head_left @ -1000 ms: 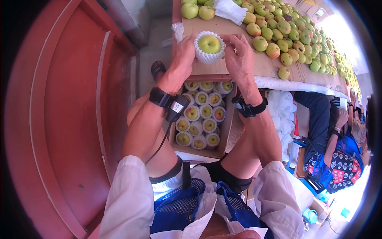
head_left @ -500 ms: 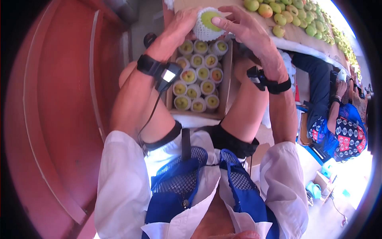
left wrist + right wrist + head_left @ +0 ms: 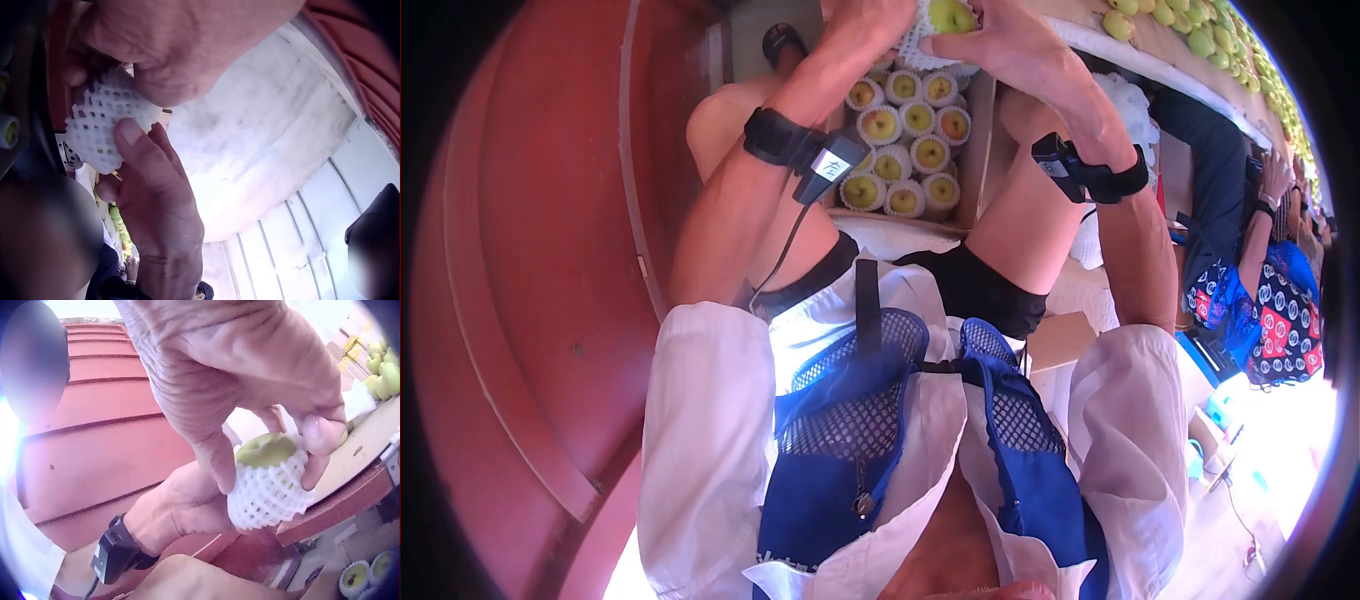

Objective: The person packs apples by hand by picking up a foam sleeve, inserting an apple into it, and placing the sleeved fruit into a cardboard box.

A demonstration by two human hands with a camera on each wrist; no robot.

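A green apple (image 3: 952,16) in a white foam net (image 3: 265,499) is held between both hands at the top edge of the head view. The left hand (image 3: 876,22) grips its netted side; in the right wrist view this hand (image 3: 187,509) lies behind and below the net. The right hand (image 3: 1012,48) pinches the apple and net, with thumb and fingers spread round the bare upper part (image 3: 267,449). Seen from the left wrist, the net (image 3: 106,122) sits between the left hand (image 3: 181,44) and the right hand (image 3: 159,209). The net hides the apple's lower part.
A cardboard box (image 3: 985,150) with rows of netted apples (image 3: 918,118) stands between the knees. Loose apples (image 3: 1200,40) lie on the table at upper right. A red panelled surface (image 3: 550,250) rises at left. Another person's hand (image 3: 1277,176) shows at far right.
The head view has tilted down, so the hands and apple sit higher in it. My right hand has moved from the net's side to over the apple, which has turned and come nearer the box.
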